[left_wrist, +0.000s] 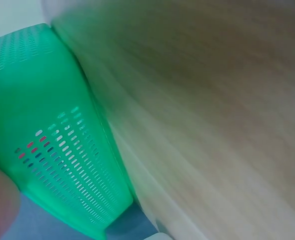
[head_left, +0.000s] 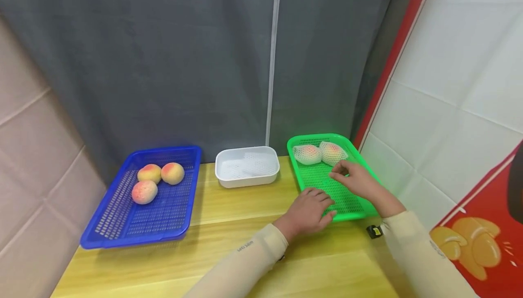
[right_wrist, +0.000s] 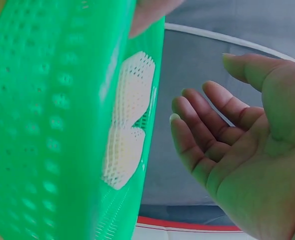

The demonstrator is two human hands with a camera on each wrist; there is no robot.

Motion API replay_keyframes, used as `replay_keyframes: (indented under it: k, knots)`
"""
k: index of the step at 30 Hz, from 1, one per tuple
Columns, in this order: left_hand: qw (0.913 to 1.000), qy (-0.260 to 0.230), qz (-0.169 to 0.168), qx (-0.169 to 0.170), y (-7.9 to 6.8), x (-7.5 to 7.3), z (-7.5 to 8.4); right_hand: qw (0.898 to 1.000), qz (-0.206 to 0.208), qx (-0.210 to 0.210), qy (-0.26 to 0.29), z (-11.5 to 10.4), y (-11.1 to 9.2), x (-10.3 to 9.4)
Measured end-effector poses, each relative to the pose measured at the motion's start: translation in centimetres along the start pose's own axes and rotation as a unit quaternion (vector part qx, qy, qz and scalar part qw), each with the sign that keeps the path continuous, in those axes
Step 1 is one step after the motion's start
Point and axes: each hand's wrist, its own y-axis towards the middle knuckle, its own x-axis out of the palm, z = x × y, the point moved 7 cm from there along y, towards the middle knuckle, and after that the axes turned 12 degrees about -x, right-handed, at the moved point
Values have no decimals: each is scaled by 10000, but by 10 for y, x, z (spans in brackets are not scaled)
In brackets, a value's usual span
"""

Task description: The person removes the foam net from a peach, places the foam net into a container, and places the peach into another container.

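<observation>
Two peaches in white foam nets, one at the left [head_left: 308,154] and one at the right [head_left: 333,152], lie at the far end of a green basket [head_left: 292,152]. Over the basket's right side hovers my right hand [head_left: 354,180], fingers loosely bent around nothing, just nearer than the netted peaches. The right wrist view shows its palm and bent fingers [right_wrist: 207,120] beside the basket. At the basket's near left corner is my left hand [head_left: 308,209], its fingers spread and relaxed over the rim. Only a blurred bit of it shows in the left wrist view, beside the basket's perforated wall [left_wrist: 62,150].
A blue basket [head_left: 136,239] at the left holds three bare peaches [head_left: 145,192]. Between the baskets, a white tray [head_left: 247,181] contains flat foam nets [head_left: 259,164]. A small black object [head_left: 373,231] lies by my right sleeve. Grey curtain and pale walls enclose the wooden table [head_left: 229,225].
</observation>
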Motion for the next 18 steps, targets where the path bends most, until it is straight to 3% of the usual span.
replay_keyframes:
  k: [9, 18]
  knots:
    - [9991, 302, -235, -179, -1, 7, -3, 9965, -487, 125, -672, 43, 45, -11]
    - [9987, 391, -292, -154, 0, 9, 2, 9797, -1000, 558, -1647, 75, 88, -12]
